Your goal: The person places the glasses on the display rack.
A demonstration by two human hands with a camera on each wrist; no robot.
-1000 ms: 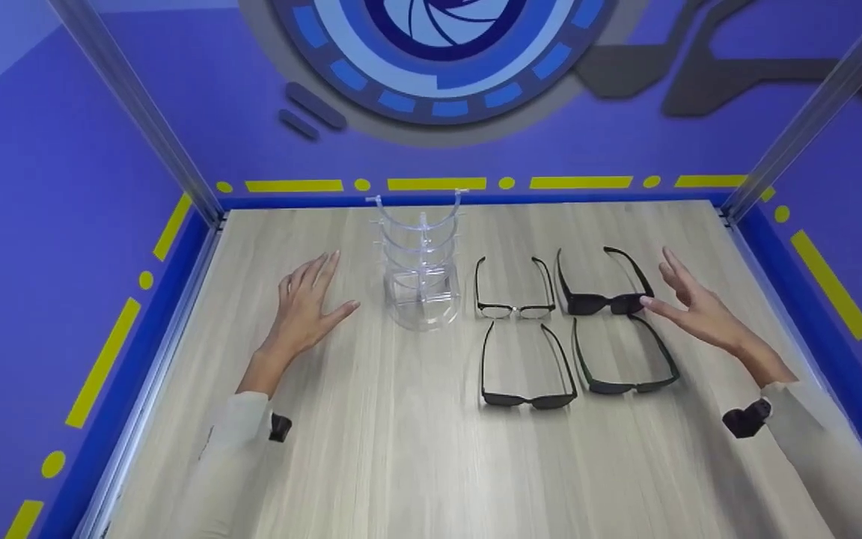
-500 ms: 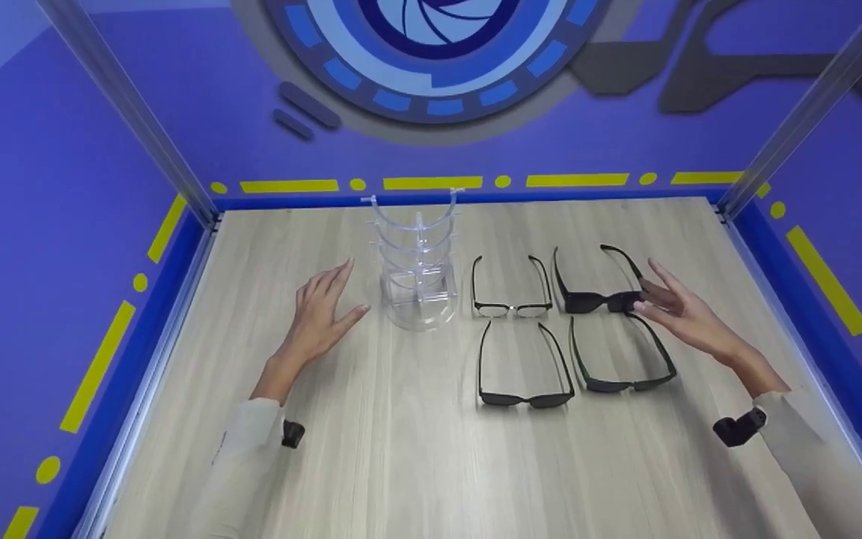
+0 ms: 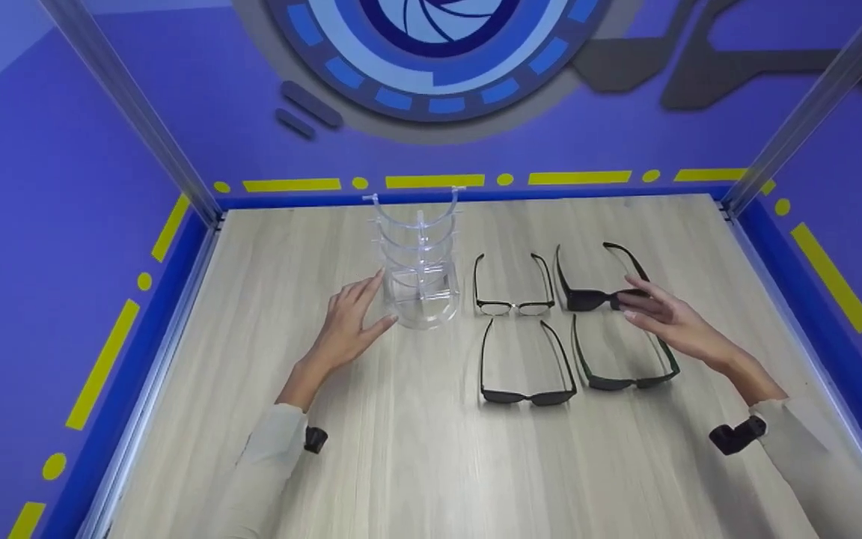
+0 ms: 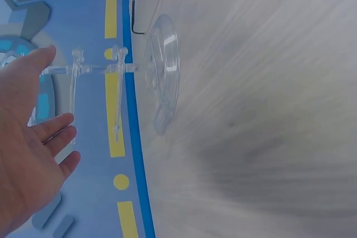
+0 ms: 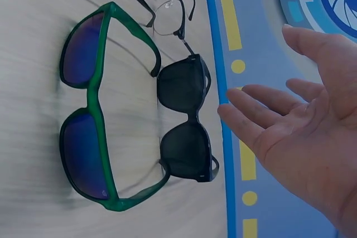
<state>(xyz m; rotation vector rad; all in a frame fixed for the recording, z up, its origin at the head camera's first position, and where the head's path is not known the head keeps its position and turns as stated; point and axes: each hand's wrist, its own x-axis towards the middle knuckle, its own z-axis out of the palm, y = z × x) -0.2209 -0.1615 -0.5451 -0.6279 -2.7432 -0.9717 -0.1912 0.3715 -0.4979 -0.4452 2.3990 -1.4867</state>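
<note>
A clear plastic glasses display stand with several curved tiers stands upright at the back of the table. My left hand is just left of it, thumb and fingers spread and relaxed, fingertips right at its edge. Over the back-right black sunglasses hovers my right hand, fingers extended and holding nothing; it hides part of their right side. In the right wrist view the green-framed sunglasses lie nearer the camera, in front of the black pair.
Clear-lensed glasses lie just right of the stand, with another dark pair of sunglasses in front of them. Blue panels with yellow marks wall in the wooden table at the back and both sides.
My left hand has moved right, up to the display stand. My right hand has shifted left over the back-right sunglasses. The glasses and the stand have stayed in place.
</note>
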